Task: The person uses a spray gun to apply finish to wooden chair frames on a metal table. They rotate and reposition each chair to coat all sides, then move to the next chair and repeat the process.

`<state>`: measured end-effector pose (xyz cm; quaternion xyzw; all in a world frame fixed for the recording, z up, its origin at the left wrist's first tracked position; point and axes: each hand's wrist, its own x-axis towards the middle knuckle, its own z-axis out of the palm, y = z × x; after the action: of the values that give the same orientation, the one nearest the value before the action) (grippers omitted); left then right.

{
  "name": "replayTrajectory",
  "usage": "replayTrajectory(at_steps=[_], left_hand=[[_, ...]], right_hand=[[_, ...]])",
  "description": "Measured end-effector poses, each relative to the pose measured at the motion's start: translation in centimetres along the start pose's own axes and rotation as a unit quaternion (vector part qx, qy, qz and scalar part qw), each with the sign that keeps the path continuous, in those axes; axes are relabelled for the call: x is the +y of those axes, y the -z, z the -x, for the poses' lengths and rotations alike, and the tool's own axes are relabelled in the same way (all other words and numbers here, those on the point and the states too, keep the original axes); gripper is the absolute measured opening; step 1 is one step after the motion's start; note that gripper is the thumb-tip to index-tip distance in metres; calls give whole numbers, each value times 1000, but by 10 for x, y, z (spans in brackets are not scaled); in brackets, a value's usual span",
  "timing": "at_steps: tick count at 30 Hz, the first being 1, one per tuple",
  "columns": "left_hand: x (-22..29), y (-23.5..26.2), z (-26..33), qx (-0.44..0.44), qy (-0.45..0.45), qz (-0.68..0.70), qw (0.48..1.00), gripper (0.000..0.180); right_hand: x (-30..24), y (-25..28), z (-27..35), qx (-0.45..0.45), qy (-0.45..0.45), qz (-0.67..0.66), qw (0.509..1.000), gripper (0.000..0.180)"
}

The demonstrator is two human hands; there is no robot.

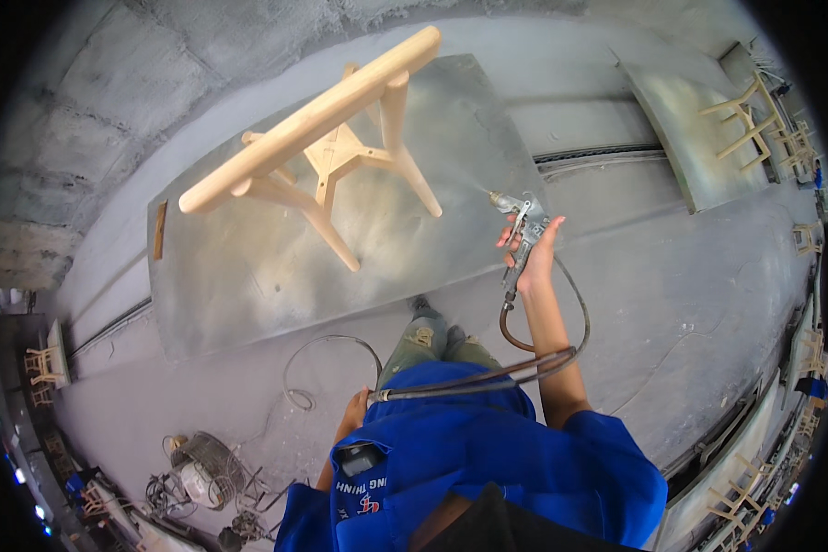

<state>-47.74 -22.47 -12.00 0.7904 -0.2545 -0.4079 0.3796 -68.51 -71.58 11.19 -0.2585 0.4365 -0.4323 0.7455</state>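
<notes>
My right hand (541, 250) is closed around a metal spray gun (523, 230), whose nozzle points up and left. A faint mist leaves the nozzle toward a pale wooden furniture frame (317, 120) with a long rounded rail and splayed legs. The frame stands on a large grey board (248, 276), apart from the gun. Low in front of my body, my left hand (355, 407) is closed on the dark hose (460, 382), its fingers partly hidden. This hose crosses my waist, passes over my right forearm and loops up to the gun's handle.
A second board (681, 120) bears another wooden frame (743, 120) at the far right. A caged fan-like machine (207, 474) stands on the floor at lower left. Floor tracks (598, 156) run beside the boards. More wooden frames (741, 492) line the right edge.
</notes>
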Motion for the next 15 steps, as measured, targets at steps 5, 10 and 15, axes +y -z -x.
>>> replayTrajectory(at_steps=[5, 10, 15], left_hand=[[12, 25, 107, 30, 65, -35, 997, 69], [51, 51, 138, 38, 41, -55, 997, 69], [121, 65, 125, 48, -32, -42, 997, 70]], right_hand=[[57, 63, -26, 120, -75, 19, 990, 92], [95, 108, -21, 190, -89, 28, 977, 89], [104, 103, -6, 207, -96, 66, 971, 91]])
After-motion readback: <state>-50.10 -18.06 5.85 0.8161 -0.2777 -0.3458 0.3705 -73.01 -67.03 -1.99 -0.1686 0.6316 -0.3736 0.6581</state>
